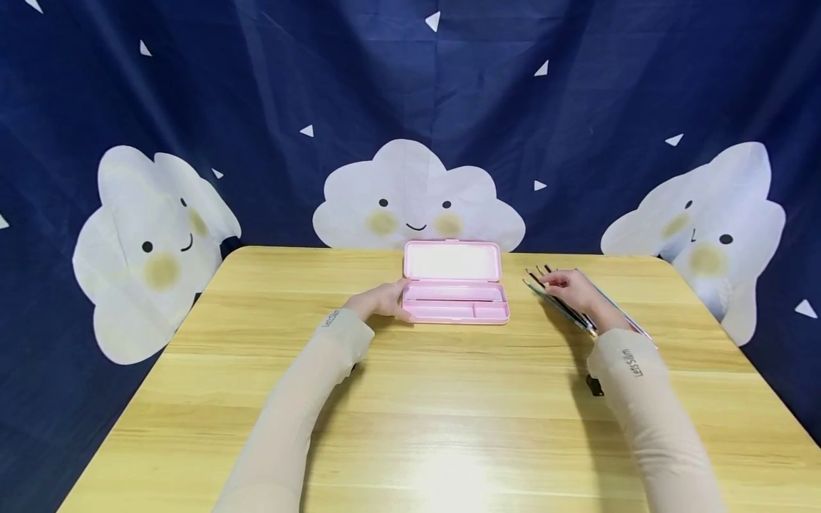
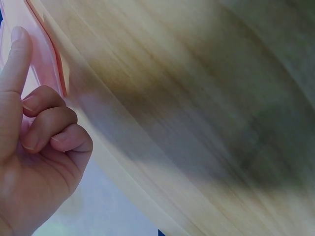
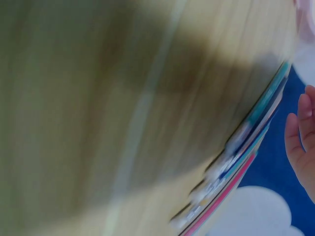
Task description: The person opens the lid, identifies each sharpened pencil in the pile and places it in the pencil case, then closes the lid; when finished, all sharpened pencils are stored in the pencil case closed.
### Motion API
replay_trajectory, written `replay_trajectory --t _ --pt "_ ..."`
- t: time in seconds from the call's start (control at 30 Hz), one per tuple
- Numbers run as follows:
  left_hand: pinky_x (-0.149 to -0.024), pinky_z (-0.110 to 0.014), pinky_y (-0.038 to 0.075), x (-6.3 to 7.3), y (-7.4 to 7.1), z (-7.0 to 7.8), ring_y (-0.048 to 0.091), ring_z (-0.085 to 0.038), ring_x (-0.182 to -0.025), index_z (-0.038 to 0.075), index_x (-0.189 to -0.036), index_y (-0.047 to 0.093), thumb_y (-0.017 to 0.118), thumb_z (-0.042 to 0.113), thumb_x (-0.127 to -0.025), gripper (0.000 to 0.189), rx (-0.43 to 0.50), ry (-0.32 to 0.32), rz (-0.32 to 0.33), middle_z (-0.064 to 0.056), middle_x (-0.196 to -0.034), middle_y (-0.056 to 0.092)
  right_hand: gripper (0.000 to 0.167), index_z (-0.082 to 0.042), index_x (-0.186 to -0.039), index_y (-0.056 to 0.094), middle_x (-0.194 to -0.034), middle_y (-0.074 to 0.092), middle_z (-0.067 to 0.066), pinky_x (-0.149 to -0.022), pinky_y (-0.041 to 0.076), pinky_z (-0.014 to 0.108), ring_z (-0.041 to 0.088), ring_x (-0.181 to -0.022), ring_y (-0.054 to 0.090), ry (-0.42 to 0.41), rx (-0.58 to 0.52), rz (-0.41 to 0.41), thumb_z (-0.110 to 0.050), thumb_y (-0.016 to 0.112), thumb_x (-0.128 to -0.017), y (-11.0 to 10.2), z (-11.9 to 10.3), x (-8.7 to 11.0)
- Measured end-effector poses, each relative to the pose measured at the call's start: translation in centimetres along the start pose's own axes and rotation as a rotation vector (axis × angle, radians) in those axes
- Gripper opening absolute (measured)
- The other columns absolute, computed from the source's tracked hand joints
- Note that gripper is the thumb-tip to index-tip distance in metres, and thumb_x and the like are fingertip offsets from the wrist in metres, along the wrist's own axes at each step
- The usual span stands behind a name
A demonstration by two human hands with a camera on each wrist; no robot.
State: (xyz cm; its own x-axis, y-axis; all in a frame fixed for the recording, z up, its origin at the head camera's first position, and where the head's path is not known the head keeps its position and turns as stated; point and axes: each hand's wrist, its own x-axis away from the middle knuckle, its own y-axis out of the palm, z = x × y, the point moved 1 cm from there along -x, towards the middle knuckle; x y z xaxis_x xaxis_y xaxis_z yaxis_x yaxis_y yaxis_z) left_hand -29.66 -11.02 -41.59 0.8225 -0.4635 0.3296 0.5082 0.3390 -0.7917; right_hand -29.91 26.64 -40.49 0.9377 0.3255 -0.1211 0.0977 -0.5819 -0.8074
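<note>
A pink pencil case point(image 1: 457, 311) lies with its lid point(image 1: 452, 261) raised at the back of the table. One thin pencil-like stick point(image 1: 454, 300) lies lengthwise inside it. My left hand point(image 1: 387, 300) holds the case by its left end; the left wrist view shows one finger stretched along the pink edge and the others curled. Over on the right, my right hand point(image 1: 575, 290) hovers at a loose bunch of pencils point(image 1: 564, 308), fingers bent toward their far ends. In the right wrist view the fingers point(image 3: 306, 120) appear apart from the pencils point(image 3: 236, 152).
The wooden table point(image 1: 410, 399) carries the case and the pencils. Behind it hangs a dark blue curtain point(image 1: 269, 85) with white clouds and triangles. A blue pencil point(image 1: 621, 310) lies at the right side of the bunch, partly under the right forearm.
</note>
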Motion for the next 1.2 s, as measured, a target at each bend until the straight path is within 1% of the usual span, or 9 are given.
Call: replay_trajectory --t 0.13,0.2,0.4,0.6,0.77,1.03,1.1,1.17,1.2 --pt "-0.110 -0.036 0.022 0.1 0.0 0.0 0.027 -0.029 -0.133 0.000 -0.145 0.011 0.073 0.031 -0.077 0.096 -0.004 -0.002 0.003 -0.022 -0.145 0.027 0.027 0.013 -0.110 0.057 -0.106 0.057 0.032 -0.080 0.046 0.045 0.039 -0.093 0.055 0.051 0.003 -0.024 -0.003 0.055 -0.088 -1.0 1.3 1.1" --pt "-0.110 -0.036 0.022 0.1 0.0 0.0 0.027 -0.029 -0.133 0.001 -0.145 0.011 0.073 0.031 -0.078 0.096 -0.003 -0.003 0.004 -0.022 -0.145 0.027 0.028 0.013 -0.111 0.056 -0.106 0.057 0.032 -0.079 0.046 0.047 0.041 -0.093 0.054 0.081 0.013 -0.033 -0.005 0.054 -0.089 -1.5 1.9 1.6" --pt "-0.110 -0.037 0.021 0.1 0.1 0.1 0.026 -0.030 -0.133 0.000 -0.145 0.011 0.072 0.031 -0.078 0.096 0.006 -0.009 0.001 -0.023 -0.145 0.026 0.028 0.013 -0.109 0.056 -0.089 0.058 0.023 -0.073 0.043 0.039 0.027 -0.081 0.052 0.134 0.033 -0.034 -0.004 0.053 -0.087 -2.5 3.2 2.9" --pt "-0.110 -0.037 0.021 0.1 0.1 0.0 0.026 -0.030 -0.133 -0.001 -0.144 0.010 0.072 0.030 -0.078 0.096 0.007 0.001 0.000 -0.024 -0.145 0.026 0.029 0.016 -0.107 0.054 -0.080 0.059 0.018 -0.070 0.042 0.035 0.015 -0.073 0.050 0.140 0.041 -0.055 -0.002 0.057 -0.085 -3.0 4.3 3.6" --pt "-0.110 -0.036 0.021 -0.1 0.1 -0.1 0.026 -0.029 -0.134 -0.001 -0.145 0.010 0.072 0.029 -0.078 0.096 0.014 -0.002 0.001 -0.022 -0.145 0.026 0.032 0.018 -0.107 0.051 -0.079 0.058 0.019 -0.068 0.042 0.033 0.016 -0.072 0.052 0.150 0.048 -0.107 -0.002 0.060 -0.083 -3.3 4.7 4.1" --pt "-0.110 -0.036 0.021 -0.2 0.1 -0.2 0.027 -0.030 -0.133 0.000 -0.145 0.011 0.073 0.028 -0.078 0.096 0.012 -0.006 0.005 -0.022 -0.145 0.028 0.035 0.019 -0.110 0.048 -0.083 0.057 0.025 -0.067 0.045 0.032 0.026 -0.075 0.054 0.165 0.076 -0.163 0.002 0.058 -0.082 -3.0 5.3 3.9" --pt "-0.110 -0.036 0.021 -0.2 0.1 -0.2 0.027 -0.030 -0.133 -0.001 -0.145 0.011 0.073 0.028 -0.078 0.096 0.010 -0.004 0.006 -0.022 -0.144 0.028 0.036 0.018 -0.109 0.047 -0.084 0.057 0.025 -0.067 0.046 0.034 0.027 -0.076 0.055 0.167 0.039 -0.167 -0.001 0.059 -0.081 -2.7 6.5 3.6" --pt "-0.110 -0.036 0.022 -0.2 0.1 -0.2 0.027 -0.030 -0.133 0.000 -0.144 0.011 0.073 0.028 -0.078 0.095 0.009 -0.001 0.007 -0.023 -0.144 0.028 0.036 0.015 -0.107 0.050 -0.084 0.058 0.024 -0.066 0.046 0.034 0.027 -0.075 0.055 0.146 -0.019 -0.161 -0.005 0.062 -0.079 -2.2 9.1 3.0" --pt "-0.110 -0.036 0.022 -0.3 0.1 -0.3 0.028 -0.030 -0.132 0.000 -0.144 0.011 0.073 0.028 -0.078 0.095 0.008 0.001 0.008 -0.023 -0.144 0.029 0.033 0.010 -0.105 0.052 -0.082 0.059 0.021 -0.064 0.046 0.031 0.024 -0.074 0.055 0.118 -0.063 -0.154 -0.006 0.063 -0.078 -1.8 11.3 2.5"
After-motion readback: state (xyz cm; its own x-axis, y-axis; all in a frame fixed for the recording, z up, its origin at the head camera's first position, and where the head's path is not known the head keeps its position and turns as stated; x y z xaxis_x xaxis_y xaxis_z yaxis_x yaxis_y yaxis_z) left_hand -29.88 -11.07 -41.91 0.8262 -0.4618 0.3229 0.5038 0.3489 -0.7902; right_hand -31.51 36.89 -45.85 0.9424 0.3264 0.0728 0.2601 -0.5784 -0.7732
